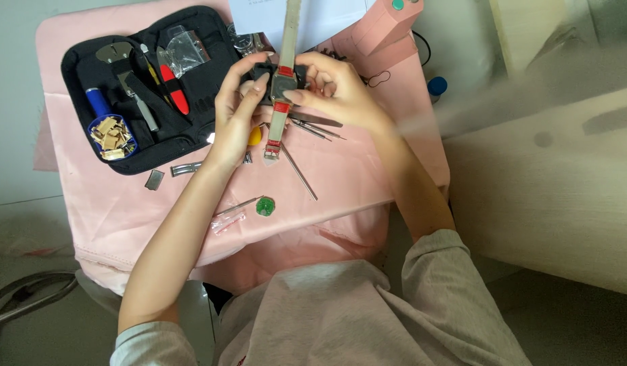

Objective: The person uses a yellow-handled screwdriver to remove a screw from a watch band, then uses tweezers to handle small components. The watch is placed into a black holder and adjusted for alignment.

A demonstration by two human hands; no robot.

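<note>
One wristwatch (283, 81) is held above a pink cloth-covered table (117, 203) by two hands. The left hand (237, 108) is curled around the watch's left side, its fingertips pressed against the case. The right hand (337, 88) is pinched onto the right edge. The watch has a small square face and a beige strap with red ends, held upright. One open black tool case (205, 88) is laid at the upper left, with one red-handled tool (174, 89), one blue-handled tool (96, 102) and one clear plastic bag (186, 49) seen inside. One small green round part (264, 206) is seen near the table's front edge.
</note>
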